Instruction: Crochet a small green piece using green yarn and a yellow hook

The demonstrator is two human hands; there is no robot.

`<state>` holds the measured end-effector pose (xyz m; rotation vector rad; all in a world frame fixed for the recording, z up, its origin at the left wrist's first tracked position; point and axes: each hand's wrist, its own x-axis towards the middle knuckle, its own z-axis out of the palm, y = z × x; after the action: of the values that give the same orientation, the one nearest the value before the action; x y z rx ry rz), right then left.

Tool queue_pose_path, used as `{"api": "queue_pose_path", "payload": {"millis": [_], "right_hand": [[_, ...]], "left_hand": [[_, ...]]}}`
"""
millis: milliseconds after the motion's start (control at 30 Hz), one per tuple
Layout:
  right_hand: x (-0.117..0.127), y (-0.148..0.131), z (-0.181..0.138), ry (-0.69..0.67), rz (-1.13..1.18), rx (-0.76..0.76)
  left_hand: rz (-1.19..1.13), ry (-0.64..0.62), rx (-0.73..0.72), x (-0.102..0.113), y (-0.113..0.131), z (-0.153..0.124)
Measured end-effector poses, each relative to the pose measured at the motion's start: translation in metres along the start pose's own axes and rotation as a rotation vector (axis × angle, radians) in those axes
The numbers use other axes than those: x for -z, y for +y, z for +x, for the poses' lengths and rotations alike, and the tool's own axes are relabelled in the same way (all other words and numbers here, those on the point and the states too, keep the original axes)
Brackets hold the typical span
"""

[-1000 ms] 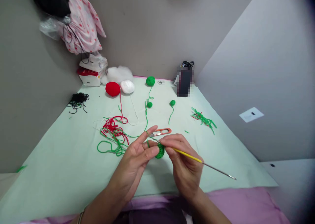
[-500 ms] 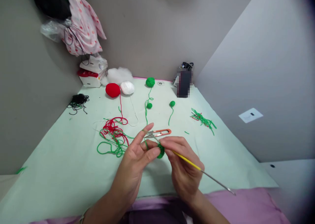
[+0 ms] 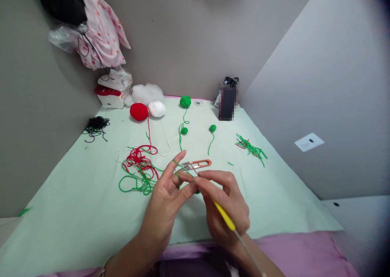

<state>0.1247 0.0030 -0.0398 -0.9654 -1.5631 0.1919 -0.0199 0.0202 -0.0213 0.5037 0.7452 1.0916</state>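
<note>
With thumb and fingers my left hand (image 3: 169, 193) pinches a small green crochet piece (image 3: 197, 191), mostly hidden behind the fingertips. Green yarn (image 3: 185, 170) runs over its raised index finger and across to the hook. My right hand (image 3: 227, 200) grips a crochet hook by its yellow handle (image 3: 224, 215); the tip is at the left fingertips and the metal rear end slants down toward my forearm. Just beyond both hands lie thread snips (image 3: 199, 163) with an orange handle.
Tangled red yarn (image 3: 140, 157) and loose green yarn lie left of my hands. Red (image 3: 139, 111), white (image 3: 157, 109) and green (image 3: 185, 102) yarn balls sit toward the back. Black yarn (image 3: 96, 124) is at the far left, green scraps (image 3: 251, 149) at the right.
The crochet hook has swung so its rear end points more steeply down. The green piece is more covered by my fingers, and yarn now stretches from the left index finger to the hook.
</note>
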Motion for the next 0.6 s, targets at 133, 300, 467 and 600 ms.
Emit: {"api": "queue_pose_path", "payload": {"millis": [133, 300, 467, 600], "right_hand": [[0.005, 0.000, 0.004, -0.061, 0.122, -0.032], [0.009, 0.004, 0.006, -0.161, -0.032, 0.039], [0.014, 0.005, 0.012, 0.022, 0.258, -0.205], [0.011, 0.002, 0.020, 0.023, 0.476, -0.365]], "left_hand": [[0.004, -0.047, 0.072, 0.001, 0.000, 0.000], [-0.004, -0.068, 0.041, 0.005, 0.002, 0.002], [-0.107, -0.121, 0.161, 0.007, 0.013, 0.005], [-0.011, -0.049, 0.031, 0.005, 0.011, 0.003]]}}
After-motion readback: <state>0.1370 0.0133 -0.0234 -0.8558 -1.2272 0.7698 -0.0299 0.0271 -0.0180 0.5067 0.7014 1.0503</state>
